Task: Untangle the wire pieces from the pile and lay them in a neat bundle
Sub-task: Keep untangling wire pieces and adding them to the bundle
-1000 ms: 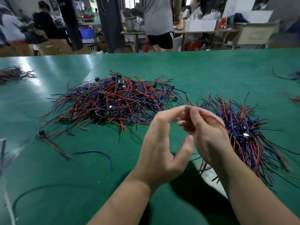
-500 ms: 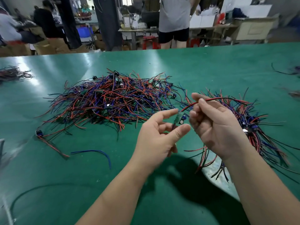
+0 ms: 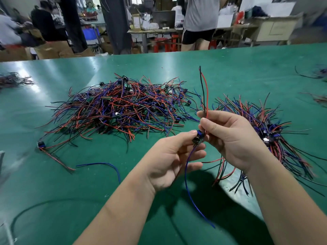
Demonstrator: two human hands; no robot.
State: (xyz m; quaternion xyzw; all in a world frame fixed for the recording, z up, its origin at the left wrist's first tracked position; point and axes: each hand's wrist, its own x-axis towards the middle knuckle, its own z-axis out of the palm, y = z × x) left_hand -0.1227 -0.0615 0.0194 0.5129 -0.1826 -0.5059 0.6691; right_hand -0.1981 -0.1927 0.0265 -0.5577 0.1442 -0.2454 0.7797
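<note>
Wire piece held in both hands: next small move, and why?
Probably carry it right and lay it on the bundle. The wire piece is clear of the pile: the left hand pinches its module, the right hand its upright red and black leads, and its blue lead hangs free.

Work surface: green table (image 3: 247, 68). Tangled wire pile (image 3: 120, 110) at centre; fanned bundle (image 3: 272, 137) to its right, apart; loose blue wire (image 3: 99, 163) and single connector piece (image 3: 41, 145) nearer, left

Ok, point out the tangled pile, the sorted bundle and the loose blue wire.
tangled pile (image 3: 120, 110), head view, dense middle.
sorted bundle (image 3: 272, 133), head view, connector cluster.
loose blue wire (image 3: 100, 163), head view, arched middle.
</note>
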